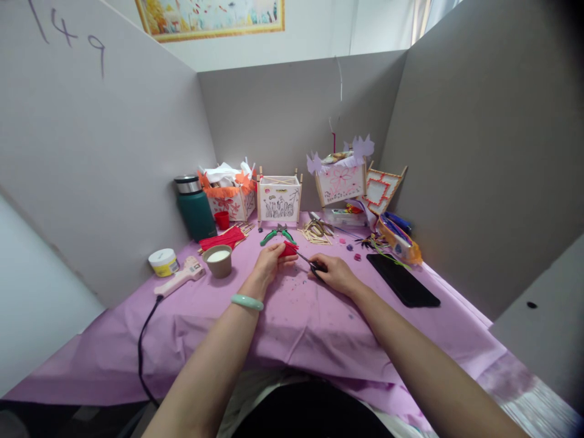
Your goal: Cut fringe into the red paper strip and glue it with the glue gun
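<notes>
Between the fingertips of my left hand (270, 263) is a small folded piece of red paper (289, 248), its upper edge cut into narrow strips. My right hand (335, 274) is closed round the dark handles of a pair of scissors (318, 267). The scissor blades point left at the red piece and look parted; whether they touch it I cannot tell. Just beyond my left hand lie green-handled pliers (278, 233). Small dark scraps are scattered on the purple cloth (292, 316) under my hands.
At left stand a green bottle (195, 210), a cup of white stuff (218, 261), a white jar (163, 263) and a corded glue gun (181, 277). Behind are decorated paper lanterns (279, 201) and wooden sticks (314, 233). A black phone (402, 280) lies right. Grey partitions (301, 109) enclose the table.
</notes>
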A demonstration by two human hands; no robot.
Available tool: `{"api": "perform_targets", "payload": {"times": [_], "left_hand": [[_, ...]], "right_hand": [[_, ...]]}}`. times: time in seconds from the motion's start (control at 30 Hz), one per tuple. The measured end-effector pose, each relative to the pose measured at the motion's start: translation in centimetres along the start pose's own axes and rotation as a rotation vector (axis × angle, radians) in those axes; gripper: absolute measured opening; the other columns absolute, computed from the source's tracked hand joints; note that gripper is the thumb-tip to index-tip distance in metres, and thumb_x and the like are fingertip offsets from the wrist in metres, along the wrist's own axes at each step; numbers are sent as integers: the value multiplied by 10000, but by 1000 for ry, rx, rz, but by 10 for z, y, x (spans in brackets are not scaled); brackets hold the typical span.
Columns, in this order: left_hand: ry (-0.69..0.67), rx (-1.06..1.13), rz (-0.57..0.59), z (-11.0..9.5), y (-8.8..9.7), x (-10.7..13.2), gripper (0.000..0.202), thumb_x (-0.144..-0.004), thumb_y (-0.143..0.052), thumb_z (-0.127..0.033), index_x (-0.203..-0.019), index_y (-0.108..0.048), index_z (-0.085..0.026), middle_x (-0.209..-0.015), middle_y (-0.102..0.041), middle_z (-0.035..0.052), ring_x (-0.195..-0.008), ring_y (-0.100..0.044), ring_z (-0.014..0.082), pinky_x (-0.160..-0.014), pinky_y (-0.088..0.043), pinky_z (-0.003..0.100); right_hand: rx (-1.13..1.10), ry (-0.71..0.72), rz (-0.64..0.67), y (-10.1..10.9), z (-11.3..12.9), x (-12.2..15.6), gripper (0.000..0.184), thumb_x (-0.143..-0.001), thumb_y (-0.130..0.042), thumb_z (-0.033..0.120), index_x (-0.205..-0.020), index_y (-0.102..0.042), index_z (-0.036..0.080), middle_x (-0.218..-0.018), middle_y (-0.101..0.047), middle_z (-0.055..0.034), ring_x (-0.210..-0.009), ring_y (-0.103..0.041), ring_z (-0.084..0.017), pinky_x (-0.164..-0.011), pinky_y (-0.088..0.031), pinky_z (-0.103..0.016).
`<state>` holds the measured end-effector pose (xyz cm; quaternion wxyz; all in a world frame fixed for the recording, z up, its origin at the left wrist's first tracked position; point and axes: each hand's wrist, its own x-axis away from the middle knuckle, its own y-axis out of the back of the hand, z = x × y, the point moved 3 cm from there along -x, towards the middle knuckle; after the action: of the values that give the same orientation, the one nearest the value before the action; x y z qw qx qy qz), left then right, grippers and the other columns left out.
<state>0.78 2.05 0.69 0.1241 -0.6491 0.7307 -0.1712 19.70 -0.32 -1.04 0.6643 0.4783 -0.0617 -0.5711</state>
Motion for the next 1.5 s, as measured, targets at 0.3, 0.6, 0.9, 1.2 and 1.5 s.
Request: {"api": "perform_targets", "payload": {"times": [0.3, 0.6, 0.9, 1.2, 1.5], "left_hand": [[-11, -13, 20, 4, 1, -3, 112, -855, -566, -193, -843, -610, -91, -817, -704, 128, -619, -691, 191, -508, -548, 256], [-7, -20, 11, 3, 1, -2, 121, -845, -584, -204, -835, -616, -88, -807, -700, 125, -614, -689, 187, -508, -548, 249], [-4, -14, 15, 5, 1, -5, 119, -845, -579, -195, -836, -615, -83, -775, -690, 121, -619, -690, 193, -503, -548, 247], [-3, -19, 9, 4, 1, -2, 125, -841, -598, -210, -838, -606, -85, -763, -691, 111, -615, -688, 186, -506, -550, 243], [-1, -6, 8, 4, 1, -3, 118, -843, -597, -204, -854, -585, -87, -749, -686, 111, -615, -691, 195, -505, -550, 250]], "right_hand": [[-12, 16, -4, 0, 3, 0, 256, -738, -667, 348, -957, -664, 216, -782, -668, -5, -685, -575, -144, -626, -390, -230], [-6, 18, -2, 0, 2, 0, 268, -743, -664, 366, -965, -663, 216, -804, -674, -10, -698, -581, -147, -627, -392, -232], [-5, 3, -1, 1, 4, 0, 279, -734, -667, 366, -966, -665, 211, -779, -674, -4, -677, -579, -141, -619, -389, -230], [10, -5, -4, 1, 3, -1, 239, -733, -678, 354, -931, -668, 221, -759, -674, -4, -671, -579, -146, -607, -384, -229], [9, -24, 1, 1, 3, 0, 235, -735, -676, 338, -940, -667, 224, -756, -681, -1, -667, -583, -146, -617, -390, -230]]}}
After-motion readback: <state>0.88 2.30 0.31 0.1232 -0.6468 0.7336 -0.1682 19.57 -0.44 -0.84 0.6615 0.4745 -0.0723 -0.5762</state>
